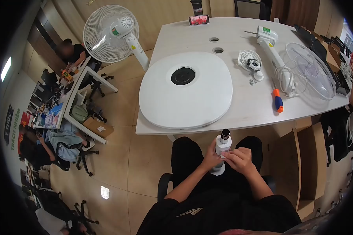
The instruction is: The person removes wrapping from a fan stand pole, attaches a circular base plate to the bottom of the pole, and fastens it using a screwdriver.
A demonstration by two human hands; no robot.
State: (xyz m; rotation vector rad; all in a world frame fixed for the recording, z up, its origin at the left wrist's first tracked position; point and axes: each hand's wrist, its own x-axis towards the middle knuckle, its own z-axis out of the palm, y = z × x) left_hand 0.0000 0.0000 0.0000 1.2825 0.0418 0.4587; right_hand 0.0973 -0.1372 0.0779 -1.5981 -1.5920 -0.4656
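Over my lap stands a white fan pole section [223, 145] with a black end at its top, roughly upright. My left hand [211, 157] is wrapped around its side. From the right, the bent fingers of my right hand [239, 158] pinch at the front of the pole; any small part between them is hidden. Just beyond, on the table, lies a wide white fan base [161, 90] with a round black centre [183, 76].
On the white table [247, 102] lie an orange and blue screwdriver [278, 100], small metal pieces [252, 82], a fan motor head on its neck [267, 39], a coiled cable and a fan grille [312, 70]. An open cardboard box [310, 164] stands right. An assembled fan [111, 33] stands left.
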